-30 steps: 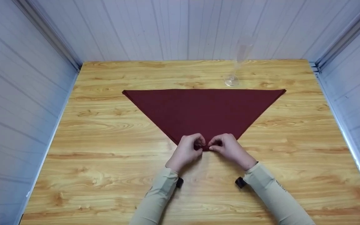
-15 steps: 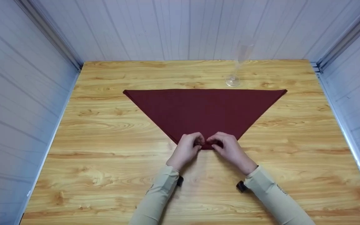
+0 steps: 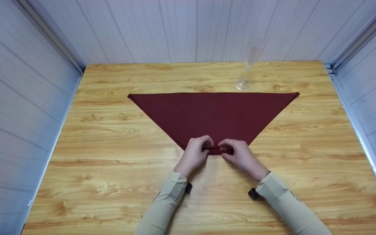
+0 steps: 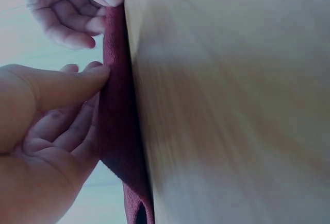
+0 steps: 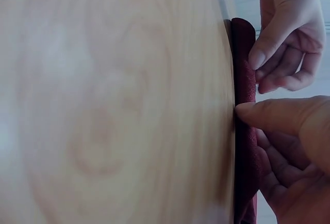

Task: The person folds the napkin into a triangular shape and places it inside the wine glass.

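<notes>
A dark red cloth napkin (image 3: 207, 117) lies flat as a triangle, its long straight edge toward the back wall. Its near tip is rolled over into a narrow band, seen edge-on in the left wrist view. My left hand (image 3: 194, 155) pinches the left part of this rolled edge (image 4: 118, 100) between thumb and curled fingers. On the right part, my right hand (image 3: 240, 156) holds the roll the same way, thumb on the near side and fingers behind, as the right wrist view (image 5: 294, 147) shows. A small gap separates the two hands.
Behind the napkin, right of the middle, a clear stemmed glass (image 3: 242, 83) stands upright near the back of the wooden table (image 3: 109, 182). White panelled walls (image 3: 181, 29) enclose the table at the back and both sides.
The near edge has been rolled a little farther from the body, and the rolled band is wider. Both hands have moved slightly apart, with more of the roll visible between them.
</notes>
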A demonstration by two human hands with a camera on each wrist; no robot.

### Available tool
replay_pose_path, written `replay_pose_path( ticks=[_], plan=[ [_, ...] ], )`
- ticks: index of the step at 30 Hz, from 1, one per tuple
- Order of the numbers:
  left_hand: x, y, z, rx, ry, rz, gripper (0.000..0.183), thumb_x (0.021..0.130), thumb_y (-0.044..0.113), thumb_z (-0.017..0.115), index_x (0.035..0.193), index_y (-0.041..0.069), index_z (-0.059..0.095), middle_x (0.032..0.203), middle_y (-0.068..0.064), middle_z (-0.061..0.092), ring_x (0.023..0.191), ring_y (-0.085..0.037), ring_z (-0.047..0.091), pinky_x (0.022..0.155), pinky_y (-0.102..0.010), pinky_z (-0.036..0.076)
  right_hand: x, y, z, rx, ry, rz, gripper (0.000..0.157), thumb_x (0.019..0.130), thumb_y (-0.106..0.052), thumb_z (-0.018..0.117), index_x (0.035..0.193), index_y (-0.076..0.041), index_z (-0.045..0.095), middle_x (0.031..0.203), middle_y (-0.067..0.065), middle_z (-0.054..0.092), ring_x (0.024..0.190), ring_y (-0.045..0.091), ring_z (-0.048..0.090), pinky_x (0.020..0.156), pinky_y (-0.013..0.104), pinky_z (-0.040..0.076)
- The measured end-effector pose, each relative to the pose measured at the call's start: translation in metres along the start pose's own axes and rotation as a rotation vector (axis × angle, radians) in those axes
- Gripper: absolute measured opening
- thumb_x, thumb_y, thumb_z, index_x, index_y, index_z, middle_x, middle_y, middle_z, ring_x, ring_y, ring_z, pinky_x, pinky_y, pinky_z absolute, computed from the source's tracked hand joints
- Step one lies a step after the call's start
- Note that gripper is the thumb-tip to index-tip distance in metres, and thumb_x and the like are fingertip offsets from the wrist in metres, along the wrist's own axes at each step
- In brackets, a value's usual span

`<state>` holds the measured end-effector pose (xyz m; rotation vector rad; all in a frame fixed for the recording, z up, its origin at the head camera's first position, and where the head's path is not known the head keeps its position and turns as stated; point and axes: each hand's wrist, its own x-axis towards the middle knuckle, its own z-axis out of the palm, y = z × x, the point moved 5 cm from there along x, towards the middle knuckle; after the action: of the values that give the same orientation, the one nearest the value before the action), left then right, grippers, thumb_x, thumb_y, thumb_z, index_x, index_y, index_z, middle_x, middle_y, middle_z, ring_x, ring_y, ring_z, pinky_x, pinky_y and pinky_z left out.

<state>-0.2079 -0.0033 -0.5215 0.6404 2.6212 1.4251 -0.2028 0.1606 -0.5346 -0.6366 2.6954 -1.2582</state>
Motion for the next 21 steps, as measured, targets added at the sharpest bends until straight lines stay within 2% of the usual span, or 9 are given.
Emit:
replay_pose_path(
  ticks=[5,10,16,21],
  plan=[
    [-0.0001,-0.0011,-0.0017,-0.073,0.009,-0.019,0.026,0.072,-0.016,0.070,0.089,0.003,0.066,0.087,-0.007,0.069,0.084,-0.018,0.064,0.075,-0.030,0.053,0.0035,0.0013,-0.0023,0.020,0.003,-0.008,0.025,0.080,0.001,0.074,0.102,-0.008,0.068,0.093,0.000,0.068,0.086,0.012,0.064,0.075,0.031,0.054],
    [0.0011,-0.0057,-0.0019,-0.028,-0.012,-0.055,0.028,0.071,-0.016,0.071,0.090,0.004,0.066,0.087,-0.004,0.068,0.084,-0.016,0.063,0.075,-0.028,0.052,0.0064,0.0018,-0.0042,0.025,-0.004,-0.016,0.022,0.081,0.000,0.073,0.101,-0.008,0.069,0.092,0.000,0.068,0.084,0.012,0.064,0.073,0.032,0.054],
    [0.0006,-0.0054,-0.0024,0.038,-0.029,-0.026,0.024,0.076,-0.012,0.071,0.090,0.006,0.065,0.086,-0.003,0.067,0.082,-0.014,0.062,0.072,-0.023,0.050,0.0072,0.0029,-0.0032,0.005,-0.021,-0.025,0.018,0.083,-0.001,0.071,0.098,-0.008,0.068,0.092,-0.001,0.067,0.083,0.011,0.062,0.073,0.030,0.053],
    [-0.0065,-0.0035,-0.0015,0.000,-0.101,-0.020,0.024,0.078,-0.011,0.071,0.091,0.006,0.060,0.087,-0.002,0.067,0.080,-0.012,0.063,0.071,-0.022,0.051,-0.0001,0.0013,-0.0016,0.033,-0.084,-0.038,0.016,0.084,-0.002,0.071,0.098,-0.010,0.067,0.091,-0.002,0.067,0.083,0.010,0.062,0.072,0.030,0.053]
  ],
)
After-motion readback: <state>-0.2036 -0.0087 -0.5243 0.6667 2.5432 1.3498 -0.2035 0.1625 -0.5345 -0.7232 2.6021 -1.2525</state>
